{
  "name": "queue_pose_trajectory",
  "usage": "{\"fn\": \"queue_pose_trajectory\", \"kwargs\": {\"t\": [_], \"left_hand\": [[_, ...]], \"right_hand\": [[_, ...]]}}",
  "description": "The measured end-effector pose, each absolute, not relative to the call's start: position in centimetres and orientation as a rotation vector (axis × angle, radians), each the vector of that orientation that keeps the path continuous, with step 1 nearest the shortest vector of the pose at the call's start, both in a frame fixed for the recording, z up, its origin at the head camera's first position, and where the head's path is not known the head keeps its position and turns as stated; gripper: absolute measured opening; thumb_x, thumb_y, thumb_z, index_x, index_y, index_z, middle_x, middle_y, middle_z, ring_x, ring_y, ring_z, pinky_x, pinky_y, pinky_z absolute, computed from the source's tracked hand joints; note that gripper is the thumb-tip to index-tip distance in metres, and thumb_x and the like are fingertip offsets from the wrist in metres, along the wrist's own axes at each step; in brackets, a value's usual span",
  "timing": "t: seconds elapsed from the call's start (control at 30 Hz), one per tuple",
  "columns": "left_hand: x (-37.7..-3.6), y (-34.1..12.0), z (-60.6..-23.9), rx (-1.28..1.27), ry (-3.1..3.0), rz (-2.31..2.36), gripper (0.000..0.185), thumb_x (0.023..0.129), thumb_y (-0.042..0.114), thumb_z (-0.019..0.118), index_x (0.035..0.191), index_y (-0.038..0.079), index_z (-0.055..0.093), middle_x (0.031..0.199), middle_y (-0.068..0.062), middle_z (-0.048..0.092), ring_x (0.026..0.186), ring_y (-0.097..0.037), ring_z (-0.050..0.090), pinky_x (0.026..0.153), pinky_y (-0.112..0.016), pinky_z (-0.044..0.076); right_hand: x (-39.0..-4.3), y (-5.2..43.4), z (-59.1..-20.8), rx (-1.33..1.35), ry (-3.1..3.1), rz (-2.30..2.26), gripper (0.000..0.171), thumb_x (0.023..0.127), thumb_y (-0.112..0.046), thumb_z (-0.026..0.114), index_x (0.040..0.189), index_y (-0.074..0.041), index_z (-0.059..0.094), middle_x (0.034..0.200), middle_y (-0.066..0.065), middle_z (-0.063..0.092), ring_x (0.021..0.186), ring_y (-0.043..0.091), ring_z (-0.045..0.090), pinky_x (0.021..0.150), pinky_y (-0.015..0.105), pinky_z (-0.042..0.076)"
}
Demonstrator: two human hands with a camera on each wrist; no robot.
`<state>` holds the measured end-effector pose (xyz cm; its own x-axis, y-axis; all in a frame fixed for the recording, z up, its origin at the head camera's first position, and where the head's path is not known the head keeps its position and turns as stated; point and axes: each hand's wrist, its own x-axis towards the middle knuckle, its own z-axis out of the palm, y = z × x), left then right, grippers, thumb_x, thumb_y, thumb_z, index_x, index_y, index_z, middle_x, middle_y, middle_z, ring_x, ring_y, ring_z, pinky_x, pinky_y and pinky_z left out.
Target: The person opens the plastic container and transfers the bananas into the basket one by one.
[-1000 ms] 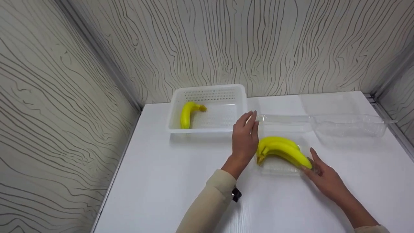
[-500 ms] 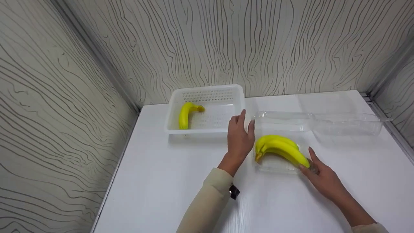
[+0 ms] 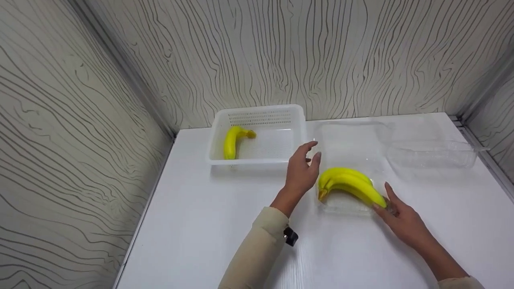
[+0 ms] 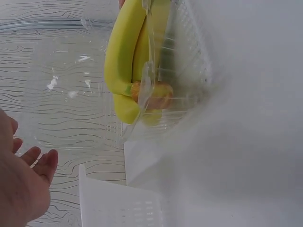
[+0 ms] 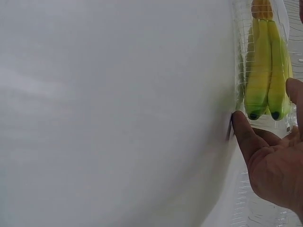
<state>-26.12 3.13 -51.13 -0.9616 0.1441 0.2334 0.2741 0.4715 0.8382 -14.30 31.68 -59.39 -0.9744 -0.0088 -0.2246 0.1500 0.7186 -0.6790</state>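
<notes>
A clear plastic clamshell box (image 3: 349, 210) lies on the table with a bunch of yellow bananas (image 3: 349, 182) in it. Its clear lid (image 4: 71, 90) stands raised at the back. At the box's right end my right hand (image 3: 405, 224) grips it, the thumb at the near side and the fingers round the end wall. My left hand (image 3: 302, 170) is beside the box's left end, fingers loosely bent and nothing held; a gap shows between it and the lid in the left wrist view.
A white perforated basket (image 3: 257, 162) stands at the back left with one banana (image 3: 230, 143) inside. Another clear plastic container (image 3: 433, 156) sits at the back right. Patterned walls (image 3: 257, 60) border the white table (image 3: 192, 233).
The box's lid has swung up and back, away from the bananas. My left hand has shifted slightly and its fingers have changed pose. The right hand stays at the box's end.
</notes>
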Motion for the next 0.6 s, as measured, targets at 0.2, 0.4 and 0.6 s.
{"fn": "queue_pose_trajectory", "kwargs": {"t": [0.2,0.4,0.6], "left_hand": [[-25.2,3.0,-51.8,-0.453,-2.775,-1.344,0.038,0.109,0.033,0.061,0.147,0.025,0.061,0.151,0.006,0.064,0.139,-0.015,0.062,0.113,-0.030,0.054],[-24.1,3.9,-53.5,-0.759,-3.017,-0.927,0.055,0.103,0.045,0.068,0.155,0.031,0.054,0.163,0.008,0.053,0.153,-0.014,0.049,0.127,-0.035,0.041],[-23.6,5.0,-55.1,-0.857,-3.126,-0.655,0.080,0.098,0.051,0.074,0.166,0.039,0.035,0.177,0.005,0.031,0.165,-0.019,0.030,0.133,-0.045,0.034]], "right_hand": [[-14.4,31.6,-59.4,0.109,2.716,-1.094,0.096,0.106,-0.068,0.048,0.171,-0.027,-0.009,0.168,0.033,0.032,0.151,0.064,0.032,0.115,0.080,0.034],[-14.2,31.9,-59.4,0.127,2.718,-1.103,0.096,0.106,-0.067,0.049,0.171,-0.027,-0.009,0.165,0.037,0.035,0.149,0.063,0.036,0.113,0.078,0.038],[-14.2,31.6,-59.5,0.133,2.687,-1.113,0.097,0.105,-0.068,0.051,0.171,-0.029,-0.009,0.168,0.036,0.029,0.153,0.063,0.031,0.117,0.079,0.034]]}}
